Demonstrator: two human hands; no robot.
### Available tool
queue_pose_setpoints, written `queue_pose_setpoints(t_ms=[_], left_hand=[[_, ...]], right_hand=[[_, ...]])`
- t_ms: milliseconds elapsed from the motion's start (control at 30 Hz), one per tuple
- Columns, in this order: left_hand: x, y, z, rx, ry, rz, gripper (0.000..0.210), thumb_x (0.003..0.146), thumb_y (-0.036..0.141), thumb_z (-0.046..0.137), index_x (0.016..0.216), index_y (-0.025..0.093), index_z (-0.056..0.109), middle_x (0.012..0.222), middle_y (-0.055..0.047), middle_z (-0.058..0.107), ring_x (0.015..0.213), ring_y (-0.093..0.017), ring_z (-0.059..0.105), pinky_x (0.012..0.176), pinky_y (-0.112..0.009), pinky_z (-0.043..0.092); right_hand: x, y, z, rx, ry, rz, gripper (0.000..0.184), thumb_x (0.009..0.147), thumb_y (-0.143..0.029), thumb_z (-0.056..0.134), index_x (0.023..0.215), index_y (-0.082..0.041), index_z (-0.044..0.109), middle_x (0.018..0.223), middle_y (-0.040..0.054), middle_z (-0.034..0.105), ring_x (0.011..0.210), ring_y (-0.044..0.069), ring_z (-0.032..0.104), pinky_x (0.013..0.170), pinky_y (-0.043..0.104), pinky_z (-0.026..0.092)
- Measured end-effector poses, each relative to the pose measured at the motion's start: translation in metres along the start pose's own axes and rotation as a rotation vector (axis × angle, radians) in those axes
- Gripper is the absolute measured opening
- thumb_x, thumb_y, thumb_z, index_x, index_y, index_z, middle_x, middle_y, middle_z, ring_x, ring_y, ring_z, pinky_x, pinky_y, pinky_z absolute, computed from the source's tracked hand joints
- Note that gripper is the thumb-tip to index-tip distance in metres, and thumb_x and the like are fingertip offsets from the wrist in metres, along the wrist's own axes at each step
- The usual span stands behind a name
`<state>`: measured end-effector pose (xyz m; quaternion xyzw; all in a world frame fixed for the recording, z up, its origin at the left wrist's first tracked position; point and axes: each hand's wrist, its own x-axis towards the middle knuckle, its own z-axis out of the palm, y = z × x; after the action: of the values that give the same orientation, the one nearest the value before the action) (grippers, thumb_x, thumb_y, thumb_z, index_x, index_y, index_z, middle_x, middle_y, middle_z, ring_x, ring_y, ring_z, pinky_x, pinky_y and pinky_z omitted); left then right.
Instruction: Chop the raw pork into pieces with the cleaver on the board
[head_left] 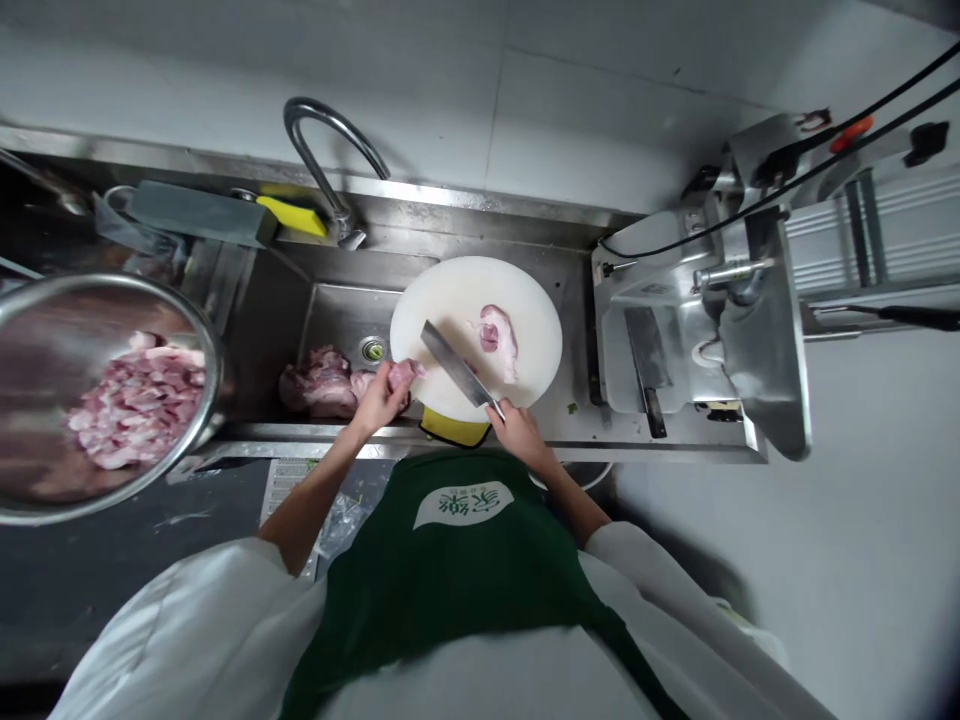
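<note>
My left hand (380, 403) is closed on a piece of raw meat (403, 374) at the left edge of the round white cutting board (532, 300). In my right hand (519, 432) is the handle of a cleaver (452, 362), its blade lying slantwise over the board and pointing up and left. A strip of raw meat (504, 345) with a pale, fatty side rests on the board to the right of the blade. Some meat shows partly behind the blade. Larger chunks of raw meat (319, 384) sit in the sink, just left of my left hand.
At the left stands a big metal bowl (211, 385) of cut meat pieces (142, 400). A faucet (330, 180) rises behind the sink (352, 305). A slicing machine (765, 330) stands at the right, with a second cleaver (646, 360) beside it. A yellow cloth (454, 428) shows under the board.
</note>
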<state>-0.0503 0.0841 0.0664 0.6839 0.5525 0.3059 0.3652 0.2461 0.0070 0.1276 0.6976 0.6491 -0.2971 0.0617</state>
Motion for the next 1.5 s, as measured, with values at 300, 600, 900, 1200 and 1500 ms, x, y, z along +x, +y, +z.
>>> queue_pose_setpoints(t_ms=[300,600,900,1200,1500], left_hand=[[0.042,0.018,0.062,-0.504,-0.11,-0.341,0.042,0.07,0.04,0.086,0.096,0.02,0.06,0.065,0.004,0.06,0.039,-0.008,0.049,0.037,-0.019,0.036],[-0.003,-0.01,0.071,-0.54,0.281,-0.493,0.034,0.063,0.037,0.083,0.082,0.018,0.064,0.058,0.002,0.064,0.045,-0.013,0.058,0.044,-0.023,0.044],[-0.009,-0.005,0.073,-0.501,0.471,-0.525,0.019,0.068,0.031,0.074,0.076,0.018,0.062,0.064,0.001,0.063,0.052,-0.014,0.061,0.051,-0.025,0.047],[-0.018,-0.015,0.073,-0.497,0.483,-0.567,0.02,0.064,0.03,0.075,0.076,0.017,0.066,0.066,0.0,0.064,0.053,-0.013,0.06,0.051,-0.024,0.047],[-0.026,-0.022,0.078,-0.587,0.463,-0.559,0.025,0.064,0.034,0.078,0.078,0.017,0.065,0.071,-0.001,0.066,0.057,-0.014,0.063,0.056,-0.025,0.05]], right_hand=[[0.017,0.041,-0.006,-0.021,0.047,0.173,0.04,0.11,-0.044,0.036,0.119,-0.017,0.064,0.106,0.0142,0.077,0.097,0.025,0.071,0.08,0.029,0.042],[0.023,-0.008,-0.059,-0.021,0.27,0.052,0.046,0.11,-0.047,0.034,0.124,-0.013,0.061,0.097,0.0166,0.076,0.088,0.027,0.071,0.077,0.03,0.042],[0.054,-0.014,-0.011,-0.107,0.021,-0.013,0.041,0.11,-0.04,0.037,0.129,-0.013,0.063,0.107,0.0176,0.076,0.097,0.027,0.072,0.083,0.032,0.047],[0.034,0.014,-0.056,-0.08,0.165,0.051,0.042,0.109,-0.045,0.038,0.114,-0.015,0.066,0.099,0.0159,0.076,0.092,0.026,0.071,0.076,0.029,0.042],[0.032,-0.048,-0.006,-0.068,0.131,0.004,0.044,0.11,-0.038,0.032,0.126,-0.011,0.063,0.102,0.0187,0.076,0.094,0.027,0.072,0.082,0.031,0.049]])
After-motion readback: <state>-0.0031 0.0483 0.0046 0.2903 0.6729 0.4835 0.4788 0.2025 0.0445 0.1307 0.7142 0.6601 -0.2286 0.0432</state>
